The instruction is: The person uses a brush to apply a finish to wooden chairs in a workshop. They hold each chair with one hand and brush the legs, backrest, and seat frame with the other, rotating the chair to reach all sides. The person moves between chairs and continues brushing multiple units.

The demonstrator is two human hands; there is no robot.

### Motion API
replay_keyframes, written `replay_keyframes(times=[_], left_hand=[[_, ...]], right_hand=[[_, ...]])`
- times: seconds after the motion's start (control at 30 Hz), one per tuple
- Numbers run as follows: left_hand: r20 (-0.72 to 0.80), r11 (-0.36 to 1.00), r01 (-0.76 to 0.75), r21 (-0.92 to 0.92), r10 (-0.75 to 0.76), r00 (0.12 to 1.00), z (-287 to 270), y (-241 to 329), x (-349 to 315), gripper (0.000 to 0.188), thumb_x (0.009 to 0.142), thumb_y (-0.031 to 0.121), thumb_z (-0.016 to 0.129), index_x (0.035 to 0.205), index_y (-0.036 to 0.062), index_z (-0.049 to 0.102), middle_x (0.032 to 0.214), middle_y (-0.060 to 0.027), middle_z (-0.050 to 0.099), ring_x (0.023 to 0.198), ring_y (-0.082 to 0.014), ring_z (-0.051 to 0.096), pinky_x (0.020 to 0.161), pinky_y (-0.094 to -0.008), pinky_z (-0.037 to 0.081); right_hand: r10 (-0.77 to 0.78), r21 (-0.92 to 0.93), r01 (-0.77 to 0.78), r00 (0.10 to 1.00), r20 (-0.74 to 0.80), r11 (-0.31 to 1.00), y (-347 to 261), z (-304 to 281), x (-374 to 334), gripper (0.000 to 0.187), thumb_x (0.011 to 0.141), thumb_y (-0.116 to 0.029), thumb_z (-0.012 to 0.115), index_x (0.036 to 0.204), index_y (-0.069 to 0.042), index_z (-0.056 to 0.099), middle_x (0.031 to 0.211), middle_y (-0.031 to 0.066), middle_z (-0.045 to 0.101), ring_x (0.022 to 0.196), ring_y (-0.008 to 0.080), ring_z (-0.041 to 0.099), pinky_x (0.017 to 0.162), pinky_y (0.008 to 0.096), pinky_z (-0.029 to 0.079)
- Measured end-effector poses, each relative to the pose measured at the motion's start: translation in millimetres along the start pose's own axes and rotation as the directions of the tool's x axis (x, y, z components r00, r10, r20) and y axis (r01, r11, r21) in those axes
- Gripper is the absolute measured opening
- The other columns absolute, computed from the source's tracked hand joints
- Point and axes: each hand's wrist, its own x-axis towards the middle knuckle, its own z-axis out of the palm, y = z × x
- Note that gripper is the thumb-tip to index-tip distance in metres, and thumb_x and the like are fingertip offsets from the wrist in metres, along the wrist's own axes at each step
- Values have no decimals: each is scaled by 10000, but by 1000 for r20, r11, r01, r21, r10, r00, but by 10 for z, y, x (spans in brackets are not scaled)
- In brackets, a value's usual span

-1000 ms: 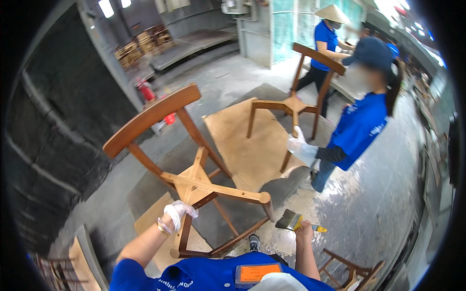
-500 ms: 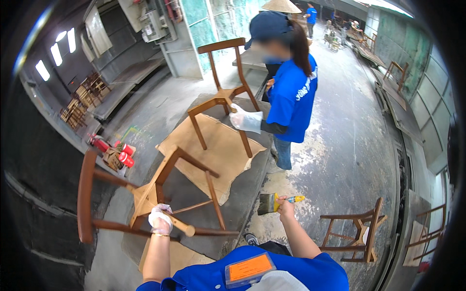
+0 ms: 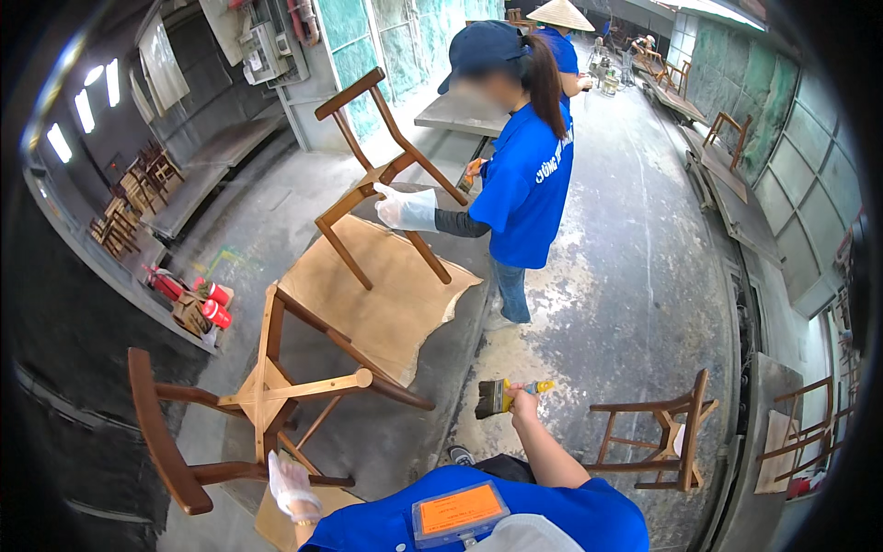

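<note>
A wooden chair frame (image 3: 267, 396) lies tipped on its side in front of me, its curved backrest at the lower left. My left hand (image 3: 292, 486), in a white glove, grips one of its lower rails. My right hand (image 3: 522, 397) holds a paintbrush (image 3: 499, 396) with a yellow handle and dark bristles, out to the right of the chair and apart from it.
A co-worker in a blue shirt and cap (image 3: 520, 175) steadies a second chair frame (image 3: 382, 179) with a gloved hand over a cardboard sheet (image 3: 382, 299). Another chair frame (image 3: 658, 442) stands at the right. Red extinguishers (image 3: 198, 299) lie at the left. A second person in a conical hat (image 3: 561, 18) works farther back.
The chair has been turned further onto its side, its backrest now low at the left. My view has swung left. My right hand still holds the brush out to the right.
</note>
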Motion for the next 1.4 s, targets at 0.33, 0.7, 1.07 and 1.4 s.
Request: replay_keyframes(times=[0.33,0.7,1.07,1.4], left_hand=[[177,700,-707,101,687,705,159,514,21,251,967,221,784,999,-1,671,894,-44,672,834,-137,597,852,-322,496],[0,726,-646,236,665,747,630,227,-909,383,976,301,765,731,93,556,616,3,509,629,-112,484,667,-325,424],[-92,573,-820,6,817,570,741,1340,-632,314,933,282,801,791,78,609,708,-21,522,724,-179,542,803,-383,504],[-133,578,-813,65,813,567,712,1741,-53,346,962,253,773,728,105,566,650,-3,467,603,-156,475,686,-342,516]], right_hand=[[-53,-52,58,995,87,997,64,303,-47,228,757,116,700,846,-84,638,844,54,675,778,222,676,675,370,543],[-131,142,112,983,131,984,-56,601,-43,202,879,90,606,919,-106,575,853,31,647,803,184,667,715,354,563],[-176,489,-361,633,754,794,-720,2393,-1309,252,900,18,741,955,-177,591,1055,43,704,1036,236,674,889,391,521],[-83,321,-71,893,443,944,799,1470,138,244,887,66,706,977,-139,608,1177,64,697,962,170,675,766,288,545]])
